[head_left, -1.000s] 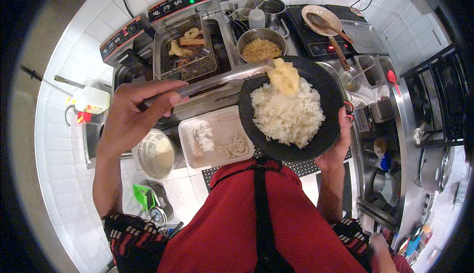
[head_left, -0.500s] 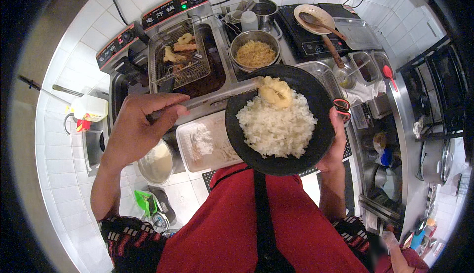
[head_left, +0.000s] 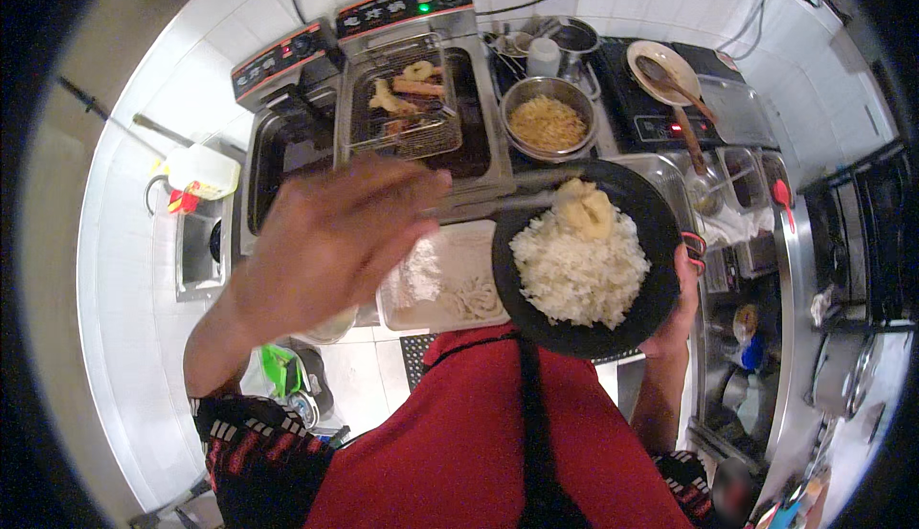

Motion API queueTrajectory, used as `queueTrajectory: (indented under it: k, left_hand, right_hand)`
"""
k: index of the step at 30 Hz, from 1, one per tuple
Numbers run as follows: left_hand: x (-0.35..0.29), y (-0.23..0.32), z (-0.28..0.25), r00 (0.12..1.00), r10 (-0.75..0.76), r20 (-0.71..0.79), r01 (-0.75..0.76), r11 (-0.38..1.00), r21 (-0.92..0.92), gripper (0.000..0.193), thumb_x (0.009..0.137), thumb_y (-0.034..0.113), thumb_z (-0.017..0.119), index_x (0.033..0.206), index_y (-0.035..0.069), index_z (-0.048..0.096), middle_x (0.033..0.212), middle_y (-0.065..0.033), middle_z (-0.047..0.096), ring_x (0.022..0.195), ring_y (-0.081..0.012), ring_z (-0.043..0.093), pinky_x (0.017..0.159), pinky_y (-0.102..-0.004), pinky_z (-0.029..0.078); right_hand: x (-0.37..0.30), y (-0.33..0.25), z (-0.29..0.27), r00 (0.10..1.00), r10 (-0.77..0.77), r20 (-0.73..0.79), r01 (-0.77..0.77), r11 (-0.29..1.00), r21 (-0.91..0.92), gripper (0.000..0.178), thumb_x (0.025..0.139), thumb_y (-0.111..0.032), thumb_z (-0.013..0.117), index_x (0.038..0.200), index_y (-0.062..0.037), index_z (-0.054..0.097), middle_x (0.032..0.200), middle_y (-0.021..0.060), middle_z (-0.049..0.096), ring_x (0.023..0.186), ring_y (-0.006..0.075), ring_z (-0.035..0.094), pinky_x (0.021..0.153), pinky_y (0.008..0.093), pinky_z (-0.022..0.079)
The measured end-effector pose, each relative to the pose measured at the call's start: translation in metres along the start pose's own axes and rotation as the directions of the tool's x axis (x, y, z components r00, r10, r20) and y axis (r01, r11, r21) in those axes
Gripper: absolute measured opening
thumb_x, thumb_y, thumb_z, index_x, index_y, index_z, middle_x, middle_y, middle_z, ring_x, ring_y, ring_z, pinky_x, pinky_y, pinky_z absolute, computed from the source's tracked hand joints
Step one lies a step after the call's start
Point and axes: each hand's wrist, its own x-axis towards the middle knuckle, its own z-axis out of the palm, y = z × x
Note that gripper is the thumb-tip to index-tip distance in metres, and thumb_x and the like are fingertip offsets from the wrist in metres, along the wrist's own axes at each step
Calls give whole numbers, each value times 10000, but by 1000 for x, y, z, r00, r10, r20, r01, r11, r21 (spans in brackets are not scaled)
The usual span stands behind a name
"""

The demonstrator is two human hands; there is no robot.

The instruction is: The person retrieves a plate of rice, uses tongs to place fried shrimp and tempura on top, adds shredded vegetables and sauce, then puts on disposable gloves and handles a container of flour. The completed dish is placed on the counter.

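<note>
At left, a black fryer panel [head_left: 278,65] with a red light and a second panel [head_left: 402,6] with a green one both bear large white characters, and below them the blurred left hand [head_left: 330,247] has its fingers pinched around tongs [head_left: 479,202]. These reach right toward a pale fried piece [head_left: 584,211] on white rice [head_left: 584,275] in a black bowl [head_left: 656,218], whose right rim the right hand [head_left: 676,316] grips, fingers partly hidden beneath.

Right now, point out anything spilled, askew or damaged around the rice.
Nothing stands out: the rice and yellow food lie inside the black bowl in the right hand, with no visible spill or damage. The left hand and its tongs are blurred, so I can't judge detail there.
</note>
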Motion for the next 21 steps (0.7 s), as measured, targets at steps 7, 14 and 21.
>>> queueTrajectory:
  k: [7,14,21]
  left_hand:
    - [20,-159,-5,965,-244,-99,262,842,472,277,914,252,616,1104,58,671,1027,-169,688,955,-345,663,847,-433,534]
    - [25,-283,66,902,-409,137,338,867,366,297,899,274,590,957,-4,680,880,-226,660,891,-397,637,798,-468,503]
    - [30,-310,72,913,-377,155,358,924,135,312,839,271,613,770,-25,685,746,-227,660,745,-391,664,718,-470,521]
  right_hand:
    - [0,9,-9,987,-18,-158,14,1000,-25,587,956,-520,474,1366,-99,490,1328,73,558,1197,266,553,1000,443,449]
    - [-10,18,-8,954,-95,-285,85,995,-47,601,953,-514,470,1374,-85,471,1328,91,554,1196,287,551,1006,455,447]
    - [-15,25,-10,953,-106,-283,105,994,-21,584,965,-501,455,1368,-78,475,1324,88,556,1188,282,555,996,449,451]
